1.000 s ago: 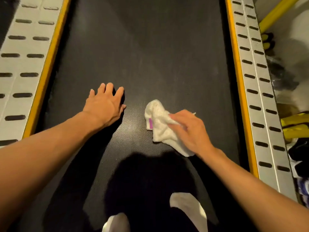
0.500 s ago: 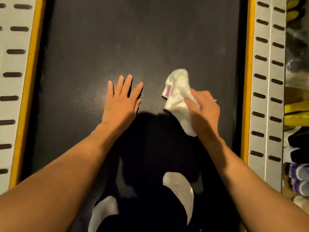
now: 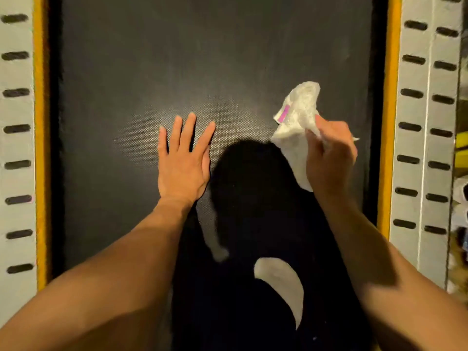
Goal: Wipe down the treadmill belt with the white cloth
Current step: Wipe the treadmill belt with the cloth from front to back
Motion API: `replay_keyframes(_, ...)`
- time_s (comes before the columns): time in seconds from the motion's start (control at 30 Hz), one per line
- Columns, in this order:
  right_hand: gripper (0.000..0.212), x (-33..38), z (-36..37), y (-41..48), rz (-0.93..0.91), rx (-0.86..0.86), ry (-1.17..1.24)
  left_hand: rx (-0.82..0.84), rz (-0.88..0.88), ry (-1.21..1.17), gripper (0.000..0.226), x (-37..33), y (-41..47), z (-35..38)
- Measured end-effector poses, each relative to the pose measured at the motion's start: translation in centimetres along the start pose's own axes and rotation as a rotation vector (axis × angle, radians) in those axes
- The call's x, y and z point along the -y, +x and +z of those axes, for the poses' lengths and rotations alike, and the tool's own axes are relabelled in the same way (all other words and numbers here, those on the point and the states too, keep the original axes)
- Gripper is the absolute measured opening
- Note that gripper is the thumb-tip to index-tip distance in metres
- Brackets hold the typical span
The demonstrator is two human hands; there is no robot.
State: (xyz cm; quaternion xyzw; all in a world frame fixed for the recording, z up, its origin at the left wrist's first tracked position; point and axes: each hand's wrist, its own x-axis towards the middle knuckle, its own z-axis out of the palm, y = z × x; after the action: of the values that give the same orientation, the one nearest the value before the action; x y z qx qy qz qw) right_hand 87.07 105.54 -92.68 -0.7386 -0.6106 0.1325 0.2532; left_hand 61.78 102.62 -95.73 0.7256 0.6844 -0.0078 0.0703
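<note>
On the dimpled black treadmill belt (image 3: 152, 72), the left hand (image 3: 182, 163) lies flat while the right hand (image 3: 329, 158) grips the crumpled white cloth (image 3: 296, 117).

Belt (image 3: 177, 59): centre, running near to far.
Left rail (image 3: 17, 148): along the belt's left edge.
Right rail (image 3: 417, 148): along its right edge.
Left hand (image 3: 182, 160): flat on the belt, left of centre.
Right hand (image 3: 331, 158): well apart to the right, near the right rail, gripping the cloth (image 3: 296, 122), which extends farther up the belt.
Foot (image 3: 281, 285): on the belt, between the forearms.
Blurred items (image 3: 461, 148), possibly shoes: beyond the right rail.
</note>
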Motion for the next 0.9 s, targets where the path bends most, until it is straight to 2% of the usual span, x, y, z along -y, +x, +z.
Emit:
replay_keyframes(0.1,0.021,-0.3,0.7,0.0,-0.046,0.024,-0.055,-0.022,0.0,-0.022,0.047,-0.1,0.0,-0.1)
replay_keyframes(0.27,0.029,2.2,0.3,-6.6,-0.176,0.35,0.079,-0.008,-0.005,-0.015,0.048,0.0,-0.1,-0.1)
replay_keyframes(0.33,0.024,2.1,-0.7,-6.5,-0.198,0.275,0.117,-0.006,-0.006,-0.024,0.048,0.1,-0.2,0.1)
replay_keyframes(0.4,0.021,0.2,-1.8,-4.2,-0.08,0.13,0.051,-0.01,-0.003,-0.025,0.048,0.0,-0.2,0.1)
replay_keyframes(0.47,0.029,-1.9,-2.8,-1.3,0.048,0.136,-0.07,-0.028,0.004,-0.02,0.047,0.0,-0.2,0.2)
replay_keyframes(0.5,0.03,-2.5,-2.9,-1.0,0.048,0.163,-0.159,-0.037,0.008,-0.03,0.047,0.0,-0.2,0.3)
replay_keyframes(0.6,0.031,-1.3,-2.2,-3.9,-0.085,0.296,-0.216,-0.054,-0.004,-0.048,0.048,0.0,-0.4,0.1)
replay_keyframes(0.7,0.021,0.2,-2.1,-7.0,-0.403,0.339,-0.065,-0.041,-0.01,-0.046,0.048,0.0,-0.4,-0.1)
replay_keyframes(0.73,0.017,0.2,-2.7,-6.7,-0.392,0.342,0.02,-0.039,-0.006,-0.047,0.048,-0.1,-0.4,-0.1)
replay_keyframes(0.8,0.023,-0.1,-4.3,-4.8,-0.204,0.294,0.118,-0.037,0.006,-0.03,0.048,-0.1,-0.5,0.1)
replay_keyframes(0.9,0.035,-1.8,-5.2,-1.0,-0.063,0.204,0.027,-0.043,0.004,-0.036,0.049,0.0,-0.5,0.1)
